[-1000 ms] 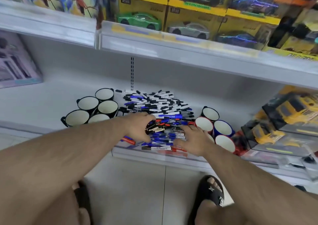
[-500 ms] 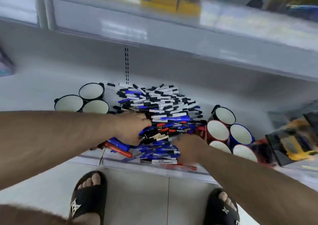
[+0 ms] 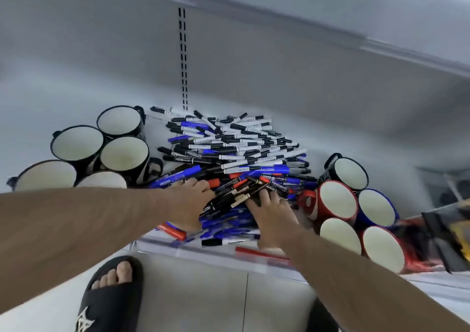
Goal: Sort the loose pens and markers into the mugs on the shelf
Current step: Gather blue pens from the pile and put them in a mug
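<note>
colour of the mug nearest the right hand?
Red mug, white inside; head view, the only one.

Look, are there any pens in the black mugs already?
No, the black mugs show only bare cream insides, while the pens lie heaped beside them.

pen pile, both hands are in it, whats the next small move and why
Probably close the left hand on the black markers bunched between it and the right hand, then lift them toward the black mugs on the left. Both hands rest on the pile without a clear grip, and every mug in view looks empty.
</note>
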A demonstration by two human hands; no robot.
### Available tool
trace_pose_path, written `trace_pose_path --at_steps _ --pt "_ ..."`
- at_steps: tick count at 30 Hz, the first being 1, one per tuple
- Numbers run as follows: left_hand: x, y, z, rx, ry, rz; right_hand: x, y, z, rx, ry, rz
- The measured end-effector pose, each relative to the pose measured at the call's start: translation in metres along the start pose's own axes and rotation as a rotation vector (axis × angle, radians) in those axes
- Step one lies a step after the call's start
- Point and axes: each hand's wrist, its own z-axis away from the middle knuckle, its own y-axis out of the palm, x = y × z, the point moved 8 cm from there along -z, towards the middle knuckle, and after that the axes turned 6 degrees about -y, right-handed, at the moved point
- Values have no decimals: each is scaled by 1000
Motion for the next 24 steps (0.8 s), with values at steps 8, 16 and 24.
trace_pose_path --at_steps 8,16,24 --pt "3 4 -5 -14 -78 65 1 0 0 -65 36 -54" --pt "6 7 -9 -20 -114 96 -6 -5 2 -90 12 -147" --pt "14 -5 -5 -82 -160 250 -31 -36 4 -95 -45 -167"
